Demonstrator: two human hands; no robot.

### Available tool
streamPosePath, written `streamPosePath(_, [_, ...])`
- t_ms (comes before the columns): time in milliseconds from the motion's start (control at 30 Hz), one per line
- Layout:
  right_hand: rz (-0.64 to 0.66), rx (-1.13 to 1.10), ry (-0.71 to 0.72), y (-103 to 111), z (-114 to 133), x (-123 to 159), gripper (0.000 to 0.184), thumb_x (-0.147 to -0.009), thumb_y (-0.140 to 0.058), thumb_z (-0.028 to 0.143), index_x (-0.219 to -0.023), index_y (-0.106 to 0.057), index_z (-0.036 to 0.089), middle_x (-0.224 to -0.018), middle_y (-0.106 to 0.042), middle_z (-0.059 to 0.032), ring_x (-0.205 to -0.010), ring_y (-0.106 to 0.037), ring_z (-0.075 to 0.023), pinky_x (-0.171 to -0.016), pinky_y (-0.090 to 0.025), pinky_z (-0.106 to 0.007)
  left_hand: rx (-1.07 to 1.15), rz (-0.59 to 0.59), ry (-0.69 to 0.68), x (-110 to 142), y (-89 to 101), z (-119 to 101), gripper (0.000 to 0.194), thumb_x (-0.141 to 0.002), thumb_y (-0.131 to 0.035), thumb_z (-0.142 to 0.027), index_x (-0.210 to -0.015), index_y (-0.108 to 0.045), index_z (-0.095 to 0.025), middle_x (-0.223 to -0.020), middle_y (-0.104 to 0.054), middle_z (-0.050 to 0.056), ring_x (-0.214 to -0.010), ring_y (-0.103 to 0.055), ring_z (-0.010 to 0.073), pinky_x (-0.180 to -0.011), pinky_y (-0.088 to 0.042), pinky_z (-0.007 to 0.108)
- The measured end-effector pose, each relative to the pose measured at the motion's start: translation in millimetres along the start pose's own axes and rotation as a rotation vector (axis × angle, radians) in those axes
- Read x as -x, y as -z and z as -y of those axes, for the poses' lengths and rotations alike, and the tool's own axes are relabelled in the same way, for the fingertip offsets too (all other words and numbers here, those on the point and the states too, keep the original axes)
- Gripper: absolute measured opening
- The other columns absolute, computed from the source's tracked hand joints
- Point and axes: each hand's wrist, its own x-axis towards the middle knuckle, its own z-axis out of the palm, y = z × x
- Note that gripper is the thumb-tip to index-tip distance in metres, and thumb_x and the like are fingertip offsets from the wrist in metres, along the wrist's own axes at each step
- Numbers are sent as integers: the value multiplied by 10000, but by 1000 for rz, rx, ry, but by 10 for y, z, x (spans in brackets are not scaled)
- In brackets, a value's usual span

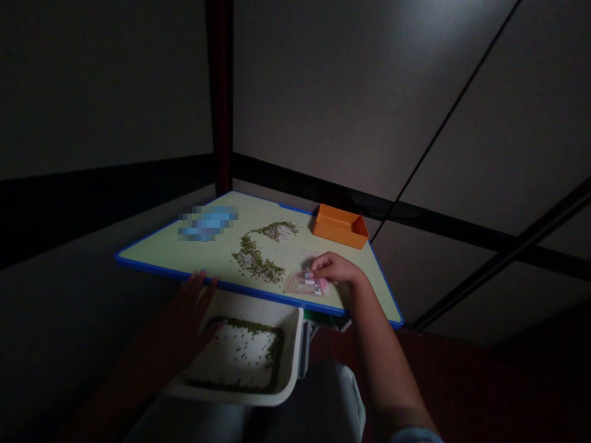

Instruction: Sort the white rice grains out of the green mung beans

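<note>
My right hand (336, 269) is over the right part of the tabletop, its fingers pinched together on a small clear plastic bag (300, 283) with pink and white print. The bag lies nearly flat near the table's front edge. Small green beans (258, 261), with paler bits among them, are spread in a curved patch to the left of the bag. My left hand (196, 307) is in shadow at the front edge, fingers apart and holding nothing. It hangs over the left side of a white plastic basin (295, 363), which has more green beans along its inner edges.
An orange open box (339, 226) stands at the table's back right corner. A blurred-out blue item (209, 223) lies at the left. The pale tabletop (184, 253) has a blue rim. Walls or panels rise close behind, and the basin sits below the front edge.
</note>
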Motion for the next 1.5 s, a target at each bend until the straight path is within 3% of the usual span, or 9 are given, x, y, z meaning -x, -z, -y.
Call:
streamPosePath(367, [8,25,-54,-11,12,-12,392,-678,-681,515,-685,-616,129,-448,-549,45,-329,-380,-34,-332,-228,-162,27,-2,4,2,32,-9,704,-784,-384,-538,-1333,-389,-98,-1460,-319,206,-1364,-278,301,-1051,-371,449])
streamPosePath(800, [3,-16,-5,-55,-15,-54,436,-669,-683,558,-674,-609,129,-485,-600,14,-370,-464,-58,-360,-270,-164,10,8,11,-13,26,-7,702,-779,-389,-527,-1311,-418,-70,-1440,-344,234,-1358,-281,319,-1047,-375,451])
streamPosePath(1333, [9,-12,-7,-72,-7,-66,425,-656,-695,544,-700,-634,126,-493,-598,14,-367,-450,-52,-363,-285,-161,8,18,22,5,4,-8,710,-789,-356,-550,-1334,-388,-96,-1464,-312,212,-1366,-267,303,-1039,-384,450])
streamPosePath(1500, [-46,12,-20,-89,-7,-90,395,-656,-700,512,-678,-618,127,-463,-567,29,-353,-426,-48,-355,-283,-165,3,29,21,3,27,-9,706,-787,-364,-545,-1337,-386,-103,-1465,-316,205,-1371,-263,296,-1033,-394,446])
